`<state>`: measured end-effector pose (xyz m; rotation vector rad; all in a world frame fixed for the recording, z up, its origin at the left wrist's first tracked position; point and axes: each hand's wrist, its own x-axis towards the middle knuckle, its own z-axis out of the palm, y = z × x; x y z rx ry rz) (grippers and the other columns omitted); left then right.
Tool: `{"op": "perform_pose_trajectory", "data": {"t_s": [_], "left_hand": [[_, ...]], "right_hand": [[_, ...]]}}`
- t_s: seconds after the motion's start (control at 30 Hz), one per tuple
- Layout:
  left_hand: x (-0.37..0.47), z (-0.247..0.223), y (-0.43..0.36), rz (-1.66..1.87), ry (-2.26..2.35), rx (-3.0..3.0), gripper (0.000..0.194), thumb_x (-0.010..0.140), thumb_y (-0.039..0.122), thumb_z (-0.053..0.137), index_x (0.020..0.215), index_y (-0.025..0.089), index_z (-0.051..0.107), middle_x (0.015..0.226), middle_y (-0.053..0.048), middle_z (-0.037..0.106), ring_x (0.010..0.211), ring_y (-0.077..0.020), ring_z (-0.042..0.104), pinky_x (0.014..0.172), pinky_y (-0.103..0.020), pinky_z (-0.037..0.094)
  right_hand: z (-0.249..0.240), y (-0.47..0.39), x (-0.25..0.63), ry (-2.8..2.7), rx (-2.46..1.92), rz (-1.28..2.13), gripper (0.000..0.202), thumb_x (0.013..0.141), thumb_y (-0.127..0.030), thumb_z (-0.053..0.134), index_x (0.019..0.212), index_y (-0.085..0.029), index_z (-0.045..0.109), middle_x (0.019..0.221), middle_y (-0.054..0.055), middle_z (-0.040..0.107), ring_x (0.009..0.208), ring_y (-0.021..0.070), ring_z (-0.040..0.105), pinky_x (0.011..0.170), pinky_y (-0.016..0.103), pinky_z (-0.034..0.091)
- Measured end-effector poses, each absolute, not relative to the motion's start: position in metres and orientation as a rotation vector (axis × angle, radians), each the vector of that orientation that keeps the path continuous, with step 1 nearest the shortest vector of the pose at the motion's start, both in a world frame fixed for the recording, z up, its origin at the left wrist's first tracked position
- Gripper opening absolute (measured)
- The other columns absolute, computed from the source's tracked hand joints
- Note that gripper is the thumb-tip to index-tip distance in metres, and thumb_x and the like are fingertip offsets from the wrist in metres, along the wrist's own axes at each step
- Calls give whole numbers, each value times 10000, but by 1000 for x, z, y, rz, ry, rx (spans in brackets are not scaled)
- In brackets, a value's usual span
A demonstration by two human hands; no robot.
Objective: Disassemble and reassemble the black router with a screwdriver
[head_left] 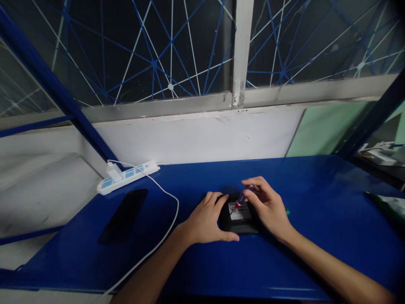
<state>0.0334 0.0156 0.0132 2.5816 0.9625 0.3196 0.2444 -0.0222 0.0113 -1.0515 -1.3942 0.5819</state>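
A small black box-shaped device with a white label on its upper face lies flat on the blue table. My left hand grips it along the left side, fingers at the far edge and thumb at the near edge. Between the fingertips of my right hand is a screwdriver with a see-through purple and red handle. It leans over the device, its shaft slanting down and left to the label area. Whether the tip touches a screw is too small to tell. Something small and green shows just behind my right hand.
A black phone-like slab lies to the left on the blue table. Behind it stands a white power strip with a plugged-in charger. From there a white cable curves toward the front edge. Blue frame posts flank the table.
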Motion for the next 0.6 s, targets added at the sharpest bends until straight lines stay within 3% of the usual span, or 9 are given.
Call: {"op": "perform_pose_trajectory", "data": {"t_s": [0.23,0.43,0.6], "left_hand": [[33,12,15,327,963,2568,1103,616,775,749,1486,203,384,1424,-166,465,1337,-396,402,1118,-570,381],[32,11,16,333,956,2572,1108,623,793,728,1492,202,378,1443,-172,450,1342,-398,401,1122,-570,376],[32,11,16,342,944,2580,1097,632,787,725,1494,205,375,1439,-171,455,1341,-399,405,1116,-578,381]], "right_hand": [[12,-21,245,-1366,-1055,560,141,878,-366,694,979,-267,704,960,37,632,844,175,641,684,302,550],[19,-26,242,-1328,-1091,688,287,932,-368,613,1194,-252,630,1076,70,734,855,190,713,794,375,583],[17,-26,241,-1321,-1081,690,251,934,-390,609,1149,-264,637,1102,64,709,924,187,699,807,357,587]]}}
